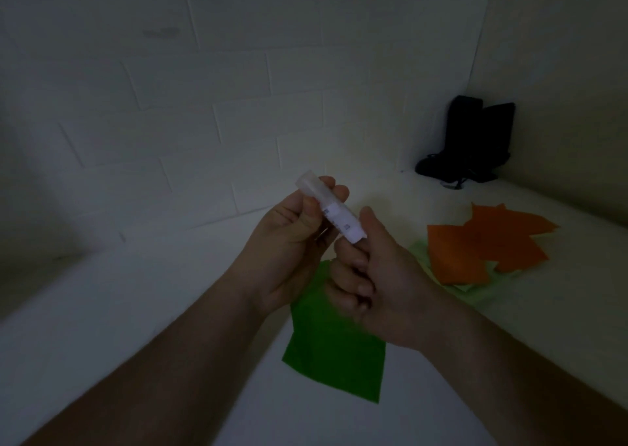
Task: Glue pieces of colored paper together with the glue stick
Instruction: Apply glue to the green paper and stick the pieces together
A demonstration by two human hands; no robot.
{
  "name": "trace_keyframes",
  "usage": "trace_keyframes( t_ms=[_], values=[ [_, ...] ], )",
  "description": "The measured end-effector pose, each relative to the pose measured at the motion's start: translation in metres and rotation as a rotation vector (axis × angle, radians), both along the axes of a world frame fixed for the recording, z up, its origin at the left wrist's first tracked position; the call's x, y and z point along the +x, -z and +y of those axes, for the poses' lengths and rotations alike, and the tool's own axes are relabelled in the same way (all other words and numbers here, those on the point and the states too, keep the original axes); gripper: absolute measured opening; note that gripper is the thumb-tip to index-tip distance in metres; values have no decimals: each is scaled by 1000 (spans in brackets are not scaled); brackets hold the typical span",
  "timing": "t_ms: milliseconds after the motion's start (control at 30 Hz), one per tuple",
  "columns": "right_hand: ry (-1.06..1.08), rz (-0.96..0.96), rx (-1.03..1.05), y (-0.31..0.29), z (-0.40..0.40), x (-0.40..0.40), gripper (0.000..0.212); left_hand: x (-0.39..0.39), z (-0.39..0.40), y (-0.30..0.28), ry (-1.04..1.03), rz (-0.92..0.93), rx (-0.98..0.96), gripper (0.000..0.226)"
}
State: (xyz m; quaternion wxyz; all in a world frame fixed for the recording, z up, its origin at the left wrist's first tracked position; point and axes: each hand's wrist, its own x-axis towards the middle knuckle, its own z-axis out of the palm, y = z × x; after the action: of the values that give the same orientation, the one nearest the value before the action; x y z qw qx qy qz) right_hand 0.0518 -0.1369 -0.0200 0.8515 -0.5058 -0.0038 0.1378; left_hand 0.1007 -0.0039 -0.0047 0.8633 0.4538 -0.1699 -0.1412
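A white glue stick (331, 209) is held in the air between both hands, tilted with its clear cap end up and to the left. My left hand (289, 241) grips the cap end with its fingers and thumb. My right hand (377, 279) is curled round the stick's lower end. Under the hands a bright green paper sheet (336, 347) lies flat on the white table (136, 309). Several orange paper pieces (486, 241) lie to the right, on top of pale green paper (475, 292).
A black object (472, 139) stands in the far right corner against the white tiled wall (204, 106). The scene is dim.
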Motion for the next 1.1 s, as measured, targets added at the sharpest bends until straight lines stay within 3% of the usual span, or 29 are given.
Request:
trace_keyframes(
  t_ms=[167, 367, 433, 567, 800, 967, 1100],
  values=[
    [356, -148, -278, 10, 0, 12, 38, 1, -3, 3, -29, -32, 4, 40],
    [232, 119, -150, 5, -6, 11, 64, 2, -5, 9, 20, -72, 34, 34],
    [219, 108, -156, 7, -8, 12, 65, 3, -6, 10, 12, -82, 44, 32],
    [187, 29, -91, 5, -7, 10, 39, 8, -3, 11, -17, -101, 44, 32],
    [180, 128, -102, 3, -7, 7, 66, 7, -3, 12, 18, -148, 46, 35],
    [215, 59, -99, 4, -6, 11, 41, 8, -3, 12, -19, -99, 42, 31],
    [224, 108, -116, 3, -6, 11, 65, 5, -6, 11, 4, -105, 57, 30]
  ],
)
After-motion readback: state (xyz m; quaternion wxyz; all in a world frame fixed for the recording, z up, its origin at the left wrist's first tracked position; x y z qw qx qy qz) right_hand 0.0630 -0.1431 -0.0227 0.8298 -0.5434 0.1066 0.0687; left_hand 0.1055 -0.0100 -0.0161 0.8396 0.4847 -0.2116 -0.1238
